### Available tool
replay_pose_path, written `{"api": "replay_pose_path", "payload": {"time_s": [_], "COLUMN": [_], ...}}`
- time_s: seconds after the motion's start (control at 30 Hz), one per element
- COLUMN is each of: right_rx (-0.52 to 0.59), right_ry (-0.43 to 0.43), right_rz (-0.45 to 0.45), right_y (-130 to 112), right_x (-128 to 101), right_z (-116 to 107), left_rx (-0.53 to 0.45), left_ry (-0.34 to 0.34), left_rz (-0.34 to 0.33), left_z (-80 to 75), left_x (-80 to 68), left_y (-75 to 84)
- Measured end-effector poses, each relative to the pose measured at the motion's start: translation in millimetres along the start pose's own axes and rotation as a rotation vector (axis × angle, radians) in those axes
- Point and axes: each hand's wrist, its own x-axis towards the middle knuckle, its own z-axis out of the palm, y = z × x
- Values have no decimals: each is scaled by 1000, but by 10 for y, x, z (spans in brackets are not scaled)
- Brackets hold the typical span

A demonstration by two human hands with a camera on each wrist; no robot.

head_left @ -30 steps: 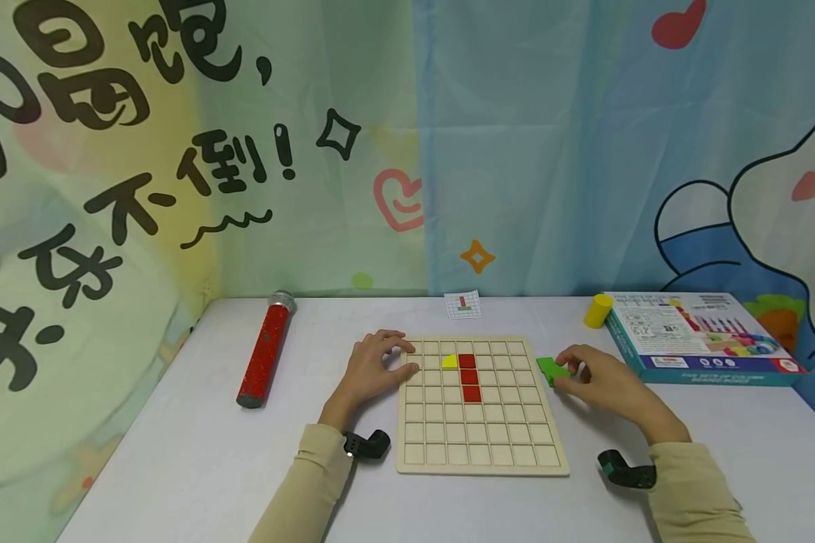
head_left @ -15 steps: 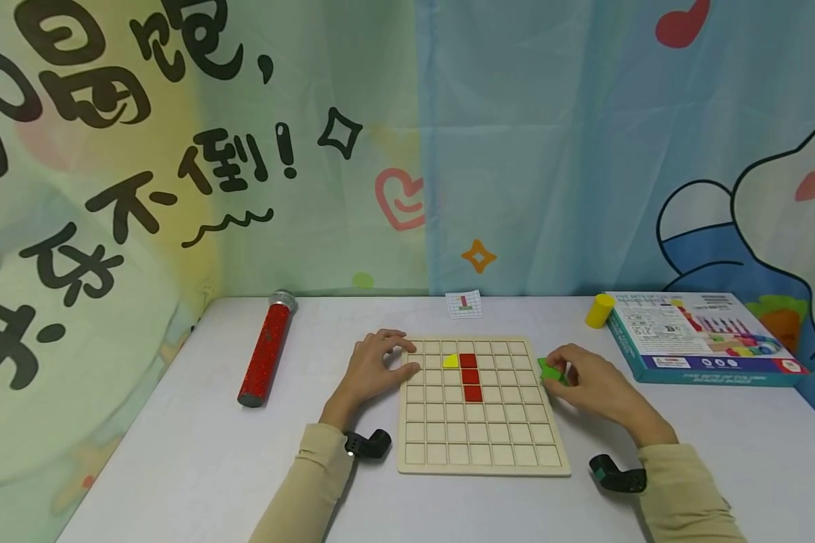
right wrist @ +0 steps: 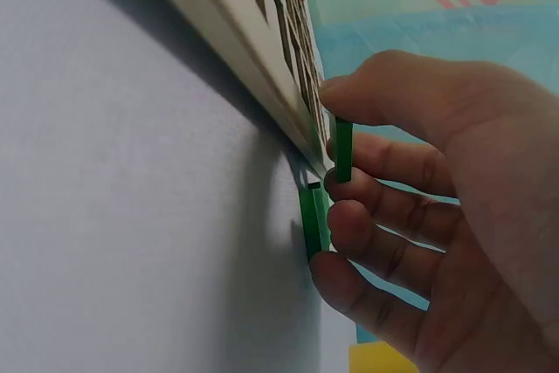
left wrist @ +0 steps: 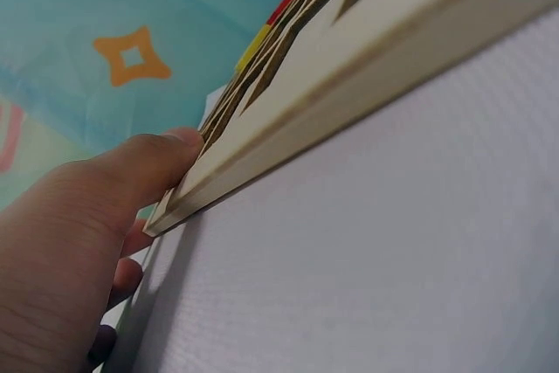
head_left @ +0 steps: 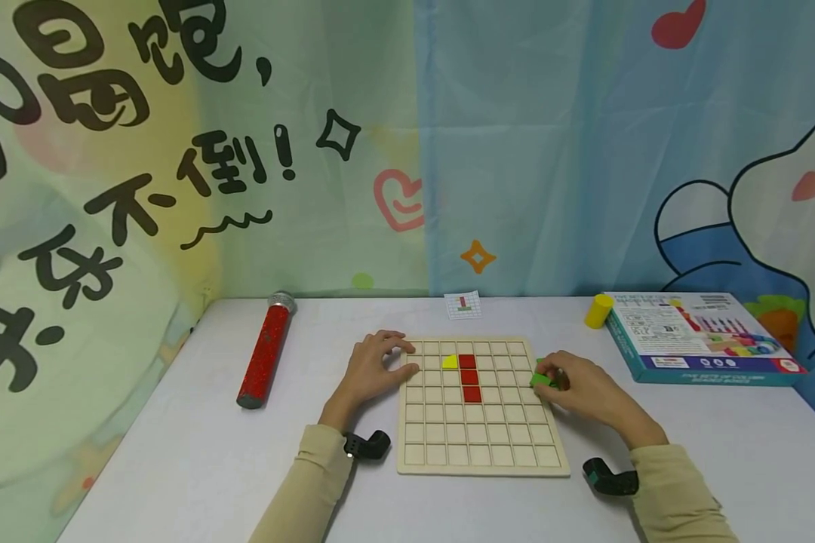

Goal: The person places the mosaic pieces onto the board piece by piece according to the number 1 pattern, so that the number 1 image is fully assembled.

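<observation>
A wooden grid board (head_left: pixel 478 445) lies flat on the white table. Three red squares (head_left: pixel 469 377) fill a column near its top, with a yellow piece (head_left: pixel 450 362) beside the uppermost one. My left hand (head_left: pixel 373 369) rests on the board's upper left corner, thumb (left wrist: pixel 131 172) against the edge (left wrist: pixel 349 102). My right hand (head_left: pixel 577 388) pinches green pieces (head_left: pixel 540 379) at the board's right edge. In the right wrist view one green piece (right wrist: pixel 343 150) sits between thumb and finger, and another (right wrist: pixel 313 220) stands lower by the board's side (right wrist: pixel 253 67).
A red tube with a silver cap (head_left: pixel 265 351) lies to the left. A small pattern card (head_left: pixel 462 304) sits behind the board. A yellow cylinder (head_left: pixel 598 311) and a colourful game box (head_left: pixel 699 337) stand at the back right. A printed curtain hangs behind the table.
My right hand has slid left with the green pieces, from beside the board to over its right edge. The left hand has stayed in place.
</observation>
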Motion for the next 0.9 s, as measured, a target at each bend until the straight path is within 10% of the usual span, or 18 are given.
{"api": "replay_pose_path", "payload": {"time_s": [0.9], "right_rx": [61], "right_ry": [-5], "right_rz": [-51], "right_y": [-300], "right_x": [65], "right_z": [155], "left_rx": [3], "left_ry": [7], "left_rz": [-5], "left_z": [8], "left_x": [-7], "left_y": [-1]}}
